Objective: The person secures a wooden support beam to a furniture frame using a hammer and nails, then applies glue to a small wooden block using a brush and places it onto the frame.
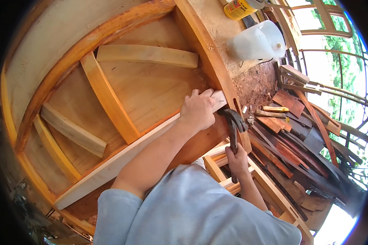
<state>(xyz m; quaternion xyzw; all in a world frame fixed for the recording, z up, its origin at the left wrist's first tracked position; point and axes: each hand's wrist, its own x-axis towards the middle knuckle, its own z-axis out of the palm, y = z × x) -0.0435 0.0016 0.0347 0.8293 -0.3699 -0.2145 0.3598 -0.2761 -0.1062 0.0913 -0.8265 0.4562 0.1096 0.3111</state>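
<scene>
Hands, two, bare: the left hand (198,109), its grip closed over the right end of a pale board, fingers curled across the far edge; the right hand (237,161), its grip wrapped around a hammer handle. Pale board (122,165), one, long and straight, lying along the near edge of a wooden frame, from near left to far right, partly hidden by the left forearm. Hammer (233,141), one, dark, with a claw head close beside the board's right end; whether the head touches the wood cannot be told. Wooden frame (69,63), one, orange-brown, with one curved rim at the far left and one straight rail (212,55) at the right, the latter bearing one dark slot near the hammer. Slats inside the frame, four: two orange slats (109,98), one central and one near left; two pale slats (147,55), one far and one left, between the orange ones. Jug (253,43), one, translucent white, far right. Tub (238,9), one, yellow, just beyond the jug. Scrap pile (302,134), one, right, its mixed planks overlapping too closely to count. Shirt (192,208), one, light blue, worn, nearest.
</scene>
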